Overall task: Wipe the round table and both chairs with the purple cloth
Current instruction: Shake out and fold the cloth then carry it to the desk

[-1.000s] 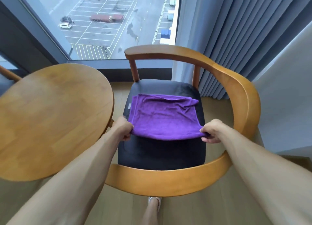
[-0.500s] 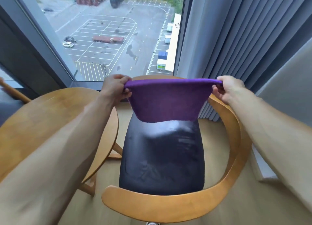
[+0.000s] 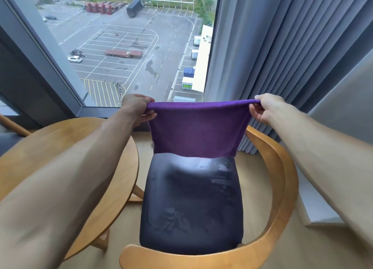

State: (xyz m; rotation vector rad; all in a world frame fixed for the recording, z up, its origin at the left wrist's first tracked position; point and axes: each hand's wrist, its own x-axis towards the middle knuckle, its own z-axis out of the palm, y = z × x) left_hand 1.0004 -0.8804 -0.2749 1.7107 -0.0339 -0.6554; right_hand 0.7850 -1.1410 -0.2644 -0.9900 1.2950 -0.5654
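- The left hand (image 3: pixel 137 109) pinches one top corner of the purple cloth (image 3: pixel 196 129); fingers and thumb are curled tight on the fabric.
- The right hand (image 3: pixel 264 109) pinches the opposite top corner the same way, so the top edge of the cloth runs taut between the two grips.
- Below the grips the cloth hangs as a flat sheet in the air; its lower edge sits just above the far end of the chair seat (image 3: pixel 191 204), and I cannot tell whether it touches.
- The chair (image 3: pixel 282 167) lies under and toward the person from both grips, its wooden arm rail curving round on the right-hand side and across the near edge.
- The dark seat shows dull streaks and patches that look like damp wipe marks, so I judge the seat at least partly wiped.
- The round table (image 3: pixel 66 145) stands down and to the left of the left-hand grip, just beside the chair; its top shows no clear sign either way of wiping.
- Only one chair is fully in view; a wooden rail (image 3: pixel 12 125) at the far left edge may belong to the second.
- By my reckoning the work is in the middle: the cloth is being spread or refolded, with the wooden rail of this chair, the other chair and possibly the table left.
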